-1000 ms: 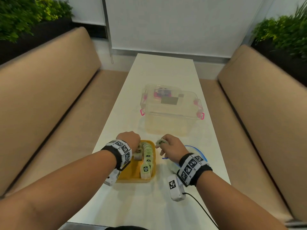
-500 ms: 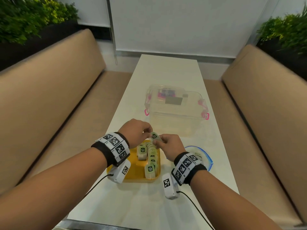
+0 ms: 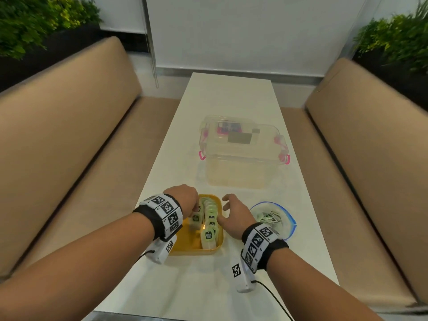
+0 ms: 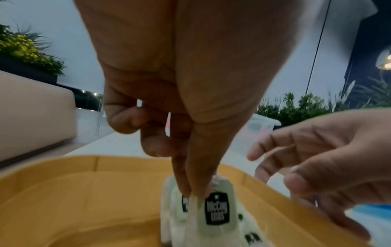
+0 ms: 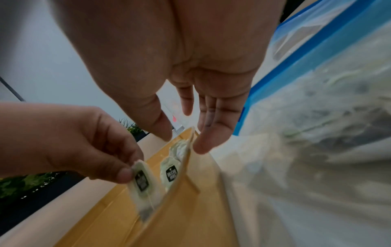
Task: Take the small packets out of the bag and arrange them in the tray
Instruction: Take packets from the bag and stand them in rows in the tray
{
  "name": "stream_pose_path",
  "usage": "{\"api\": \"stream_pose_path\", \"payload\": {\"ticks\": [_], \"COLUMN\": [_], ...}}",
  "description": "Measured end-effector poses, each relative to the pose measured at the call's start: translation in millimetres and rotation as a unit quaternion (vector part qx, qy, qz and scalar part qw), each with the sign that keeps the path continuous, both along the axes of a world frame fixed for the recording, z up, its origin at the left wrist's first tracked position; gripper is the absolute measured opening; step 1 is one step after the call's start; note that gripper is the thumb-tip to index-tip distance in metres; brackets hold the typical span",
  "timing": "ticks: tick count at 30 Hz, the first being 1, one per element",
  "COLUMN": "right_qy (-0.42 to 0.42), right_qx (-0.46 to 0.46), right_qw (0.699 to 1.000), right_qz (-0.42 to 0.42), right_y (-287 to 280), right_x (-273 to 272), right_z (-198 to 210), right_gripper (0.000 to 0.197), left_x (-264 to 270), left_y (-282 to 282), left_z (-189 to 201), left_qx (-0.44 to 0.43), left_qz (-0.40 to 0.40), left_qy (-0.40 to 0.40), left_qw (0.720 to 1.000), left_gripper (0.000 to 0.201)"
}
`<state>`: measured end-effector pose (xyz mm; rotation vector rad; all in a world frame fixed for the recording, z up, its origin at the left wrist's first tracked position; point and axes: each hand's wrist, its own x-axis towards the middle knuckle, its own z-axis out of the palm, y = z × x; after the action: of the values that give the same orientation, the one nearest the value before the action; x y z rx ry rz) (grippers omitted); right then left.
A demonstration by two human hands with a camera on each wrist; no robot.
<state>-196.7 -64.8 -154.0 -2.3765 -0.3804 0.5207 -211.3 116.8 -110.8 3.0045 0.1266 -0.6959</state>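
Now left hand (image 3: 185, 197) is pinching a tea packet (image 5: 141, 181) inside the yellow tray (image 3: 185, 239) — right hand (image 3: 236, 214) is hovering beside it, fingers spread, holding nothing.

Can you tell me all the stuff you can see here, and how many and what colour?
table: one, white, down the middle between the seats
tray: one, yellow, near end of the table
packets in the tray: too many to count, pale green with black labels, standing in rows
packet: one, pale green, pinched by the left hand over the tray
bag: one, clear with a blue rim, right of the tray, more packets inside
storage box: one, clear with pink clips, further up the table
bench seats: two, tan, either side
plants: two clumps, green, far corners
wrist bands: two, black and white squares
left hand: pinching the packet
right hand: fingers straight, empty, at the tray's right edge
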Motion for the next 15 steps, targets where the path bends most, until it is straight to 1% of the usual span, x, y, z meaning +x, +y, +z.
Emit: {"api": "stream_pose_path", "payload": {"ticks": [2,6,11,13,15], "right_qy": [0.024,0.045,0.04,0.028,0.015], "right_qx": [0.006,0.011,0.014,0.013,0.037], "right_qw": [1.0,0.999,0.999,0.999,0.999], "right_qz": [0.0,0.009,0.011,0.015,0.002], "right_y": [1,-1,-3,-8,-17], "right_x": [0,2,0,2,7], "right_z": [-2,-2,-3,2,9], "right_gripper": [0.056,0.054,0.053,0.051,0.044], "left_x": [3,10,10,9,10], "left_y": [-3,-4,-1,-1,-4], "left_z": [-8,-18,-24,-19,-8], "left_qx": [0.025,0.081,0.083,0.07,0.054], "left_qz": [0.005,0.014,0.029,0.038,0.046], "left_qy": [0.011,-0.018,-0.016,-0.023,-0.043], "left_qw": [1.0,0.996,0.996,0.997,0.997], "left_gripper": [0.017,0.014,0.016,0.017,0.017]}}
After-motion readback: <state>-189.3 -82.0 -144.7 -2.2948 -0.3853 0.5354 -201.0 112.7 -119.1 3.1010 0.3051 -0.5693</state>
